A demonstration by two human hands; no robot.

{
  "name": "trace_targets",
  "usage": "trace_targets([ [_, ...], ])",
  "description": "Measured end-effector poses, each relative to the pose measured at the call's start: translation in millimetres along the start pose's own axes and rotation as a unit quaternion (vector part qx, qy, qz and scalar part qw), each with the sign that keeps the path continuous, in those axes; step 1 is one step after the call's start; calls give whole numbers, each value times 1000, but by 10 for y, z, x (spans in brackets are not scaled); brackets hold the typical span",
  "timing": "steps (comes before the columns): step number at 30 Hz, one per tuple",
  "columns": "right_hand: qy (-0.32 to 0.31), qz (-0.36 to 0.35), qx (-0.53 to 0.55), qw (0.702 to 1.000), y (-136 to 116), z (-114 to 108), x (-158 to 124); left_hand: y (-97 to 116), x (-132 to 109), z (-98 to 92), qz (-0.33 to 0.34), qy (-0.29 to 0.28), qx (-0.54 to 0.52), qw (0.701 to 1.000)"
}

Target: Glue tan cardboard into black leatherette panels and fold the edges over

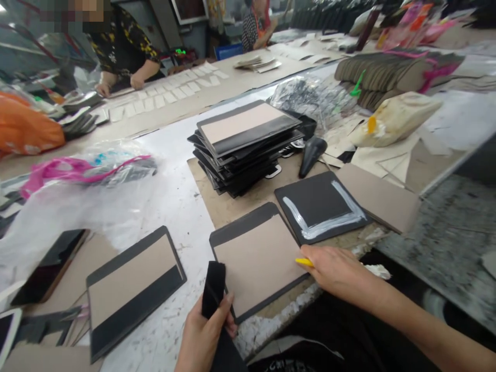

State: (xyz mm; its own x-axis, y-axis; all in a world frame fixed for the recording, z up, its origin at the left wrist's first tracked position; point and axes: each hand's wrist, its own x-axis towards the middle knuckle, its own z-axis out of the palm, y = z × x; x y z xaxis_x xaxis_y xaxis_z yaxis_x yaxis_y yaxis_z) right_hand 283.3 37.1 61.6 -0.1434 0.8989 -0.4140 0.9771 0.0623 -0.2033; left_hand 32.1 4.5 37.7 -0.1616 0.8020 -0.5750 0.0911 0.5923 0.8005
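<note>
Inspector: Workshop bench [174, 206], near edge: report hand positions.

Operator: Left hand [205, 336] is at near centre, fingers closed round the near end of a black strip [214, 287]. Right hand [341, 274] is to the right, fingers curled on a yellow tool [304, 262]. Only the tool's tip shows, pointing left, at the right edge of the tan-faced panel [258, 258].

Inspector: Strip location and orientation?

Operator: The strip stands over the panel's near left corner. Its long axis runs near to far, with the free end pointing far and tilted slightly right. Whether it touches the panel cannot be determined.

Inspector: Hazards?

Operator: Probable fault one: the strip is gripped at one end only, so the free end may swing and sit skewed. Fault two: the black sheet [321, 206] just beyond the right hand carries white streaks that look wet, and a passing wrist could smear them. Fault three: the white crust [271, 323] on the bench edge may soil the strip.
</note>
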Motion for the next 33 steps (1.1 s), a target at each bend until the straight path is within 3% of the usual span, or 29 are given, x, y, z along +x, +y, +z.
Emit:
trace_targets([
  [15,-18,11,-58,998,-79,-146,-1,67,47,14,-29,-2,5,1000],
  [20,91,62,-58,992,-116,-52,-98,58,26,34,-12,8,-8,1000],
  [27,175,36,-97,979,-167,209,-151,-76,23,59,55,45,-37,997],
  [33,298,-3,8,955,-63,315,-135,-149,-9,53,63,73,-76,992],
])
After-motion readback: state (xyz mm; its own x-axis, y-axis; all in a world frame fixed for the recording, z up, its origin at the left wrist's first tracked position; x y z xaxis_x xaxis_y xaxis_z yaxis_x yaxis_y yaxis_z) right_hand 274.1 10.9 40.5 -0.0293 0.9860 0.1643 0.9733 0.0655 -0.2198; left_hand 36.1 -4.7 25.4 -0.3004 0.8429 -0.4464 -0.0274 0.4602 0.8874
